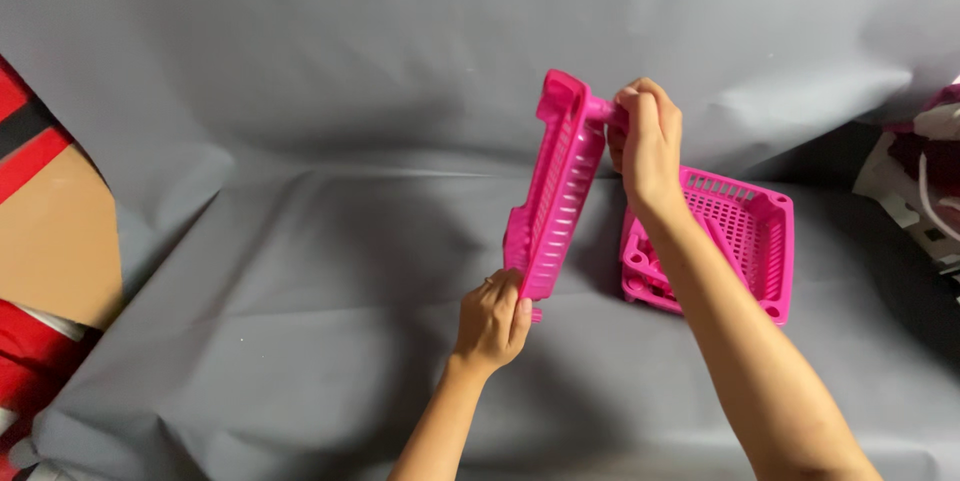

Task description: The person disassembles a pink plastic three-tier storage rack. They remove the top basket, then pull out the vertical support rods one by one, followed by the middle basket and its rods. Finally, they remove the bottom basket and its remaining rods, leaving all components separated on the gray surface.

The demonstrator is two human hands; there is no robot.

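Holding a pink slotted tray (556, 191) on edge above the grey surface (300, 341), your left hand (492, 319) pinches its lower corner while your right hand (645, 136) grips a peg at its top (a second pink tray (752, 231) lies just behind).

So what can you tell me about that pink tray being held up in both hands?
The pink tray looks like moulded plastic, bright magenta, with rows of narrow slots through its base and a raised rim. It is held off the grey sheet, tilted nearly on edge. The left hand has its grip on the bottom corner; the right hand closes around a short round peg at its top corner. A second pink slotted tray lies flat on the sheet behind it, to the right.
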